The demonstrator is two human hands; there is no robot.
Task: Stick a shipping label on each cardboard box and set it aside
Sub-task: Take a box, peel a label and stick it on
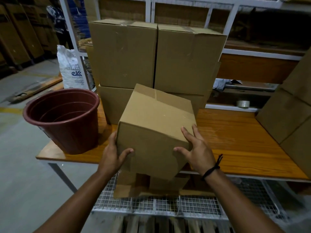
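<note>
The cardboard box (156, 121) is held tilted above the front edge of the wooden table (235, 140); its left side is gripped by the left hand (111, 157), thumb on the front face; the right hand (196, 148) is spread flat over the right top edge; it is judged light, stiff and smooth-sided; opposite sides are best taken, lest the walls be dented.

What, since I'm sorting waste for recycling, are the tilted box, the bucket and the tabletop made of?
The tilted box: brown cardboard, matte, with folded flap seams. The bucket: likely plastic, maroon, slight sheen, moulded ribs inside. The tabletop: wood or wood-look laminate, orange grain, smooth; which one is unclear.
</note>
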